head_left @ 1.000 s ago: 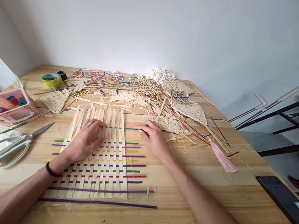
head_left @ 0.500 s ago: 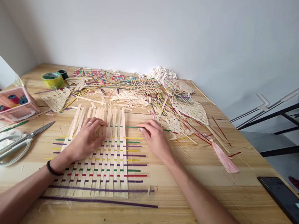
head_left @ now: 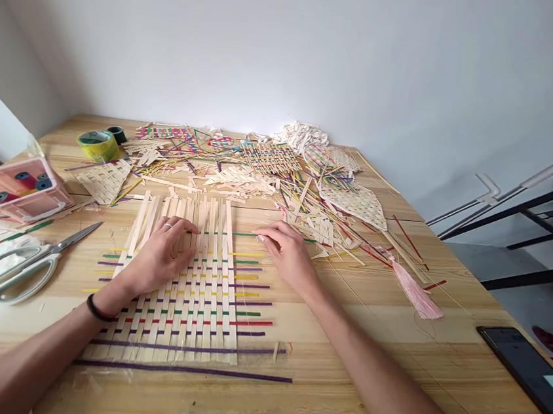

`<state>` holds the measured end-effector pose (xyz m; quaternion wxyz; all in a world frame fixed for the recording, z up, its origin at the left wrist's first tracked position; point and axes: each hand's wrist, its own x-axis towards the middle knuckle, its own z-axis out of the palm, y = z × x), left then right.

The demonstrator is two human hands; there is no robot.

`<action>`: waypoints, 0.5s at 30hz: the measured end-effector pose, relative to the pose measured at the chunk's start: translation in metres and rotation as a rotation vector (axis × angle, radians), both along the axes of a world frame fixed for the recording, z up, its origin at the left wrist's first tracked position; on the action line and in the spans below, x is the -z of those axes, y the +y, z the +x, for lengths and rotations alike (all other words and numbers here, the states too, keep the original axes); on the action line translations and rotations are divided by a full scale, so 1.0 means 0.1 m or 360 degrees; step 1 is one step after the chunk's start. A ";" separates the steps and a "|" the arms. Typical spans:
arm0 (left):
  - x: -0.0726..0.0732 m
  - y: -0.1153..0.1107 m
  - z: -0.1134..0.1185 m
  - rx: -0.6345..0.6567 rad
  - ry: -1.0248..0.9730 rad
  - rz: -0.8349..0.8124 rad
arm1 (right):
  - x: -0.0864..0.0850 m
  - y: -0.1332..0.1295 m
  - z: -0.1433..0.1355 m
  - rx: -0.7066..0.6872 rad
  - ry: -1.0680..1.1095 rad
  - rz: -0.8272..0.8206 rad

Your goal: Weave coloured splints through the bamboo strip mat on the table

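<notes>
A mat of pale upright strips point(head_left: 205, 292) lies on the wooden table, crossed by purple, green, yellow and red strips that stick out at its sides. A thin green strip point(head_left: 241, 234) runs through the upper part of the mat and out to the right. My right hand point(head_left: 284, 251) pinches this strip to the right of the mat. My left hand point(head_left: 160, 257) rests on the mat's upper left, fingers bent and apart, with fingertips near the green strip's left end. A long purple strip point(head_left: 185, 371) lies along the mat's lower edge.
Scissors point(head_left: 36, 264) and a pink box point(head_left: 29, 187) are at the left, with yellow tape point(head_left: 98, 145) behind. Loose strips point(head_left: 244, 180) and woven pieces pile up along the back. A pink tassel point(head_left: 416, 291) and a phone point(head_left: 521, 371) lie at the right.
</notes>
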<state>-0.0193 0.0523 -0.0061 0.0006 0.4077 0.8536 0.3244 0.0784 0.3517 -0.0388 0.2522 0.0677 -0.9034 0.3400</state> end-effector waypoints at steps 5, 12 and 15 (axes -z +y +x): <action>0.02 0.00 -0.01 -0.0016 -0.0004 -0.0004 | 0.00 0.01 0.00 -0.0027 -0.0014 0.0036; 0.03 0.00 -0.02 -0.0032 -0.0028 -0.0003 | 0.02 0.02 -0.01 -0.0056 -0.0014 0.0052; 0.03 0.00 -0.02 -0.0037 -0.0035 -0.0009 | 0.02 0.02 -0.01 -0.0059 -0.0012 0.0055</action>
